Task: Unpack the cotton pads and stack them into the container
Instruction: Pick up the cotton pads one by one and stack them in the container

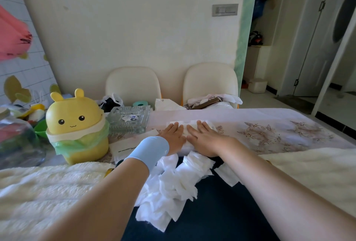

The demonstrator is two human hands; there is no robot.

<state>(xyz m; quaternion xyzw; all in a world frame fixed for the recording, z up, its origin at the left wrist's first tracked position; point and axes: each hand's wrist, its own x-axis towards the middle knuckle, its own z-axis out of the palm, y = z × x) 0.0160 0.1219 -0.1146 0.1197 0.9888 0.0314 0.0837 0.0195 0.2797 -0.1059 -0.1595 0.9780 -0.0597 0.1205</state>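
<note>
Cotton pads [189, 123] right of yellow bin [77, 125]: we press them, left hand [173, 134], right hand [205, 136] flat, gripping nothing; uneven push may skew them.

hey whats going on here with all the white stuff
A person is sorting cotton pads at a table. The left hand and the right hand both press flat, side by side, on a small pile of pads on the tablecloth. Many more loose pads lie crumpled near the table edge, closer to the person. A glass dish and a yellow bin stand to the left, untouched.
</note>
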